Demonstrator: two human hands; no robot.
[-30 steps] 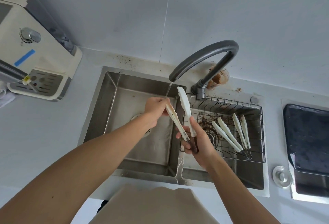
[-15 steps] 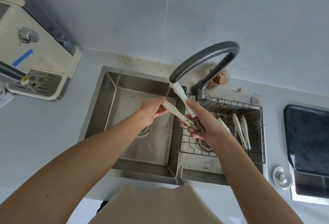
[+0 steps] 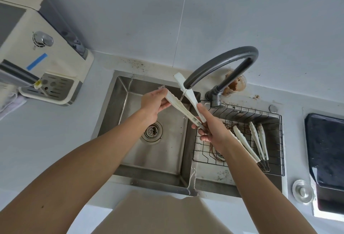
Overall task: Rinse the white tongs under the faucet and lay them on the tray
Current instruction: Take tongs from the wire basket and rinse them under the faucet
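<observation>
While the thin stream from the faucet [image 3: 219,62] is landing between the splayed arms of the white tongs [image 3: 183,108], the right hand [image 3: 212,131] is gripping their hinge end and the left hand [image 3: 155,101] is pinching one tip, spreading them over the sink [image 3: 119,103], presumably for rinsing inner faces.

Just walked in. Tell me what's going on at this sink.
A person is rinsing white tongs under the faucet, where a thin stream runs. The right hand grips the hinge end; the left hand holds one arm's tip, spreading them open. More tongs lie in the wire rack. The dark tray holds none that can be seen.
</observation>
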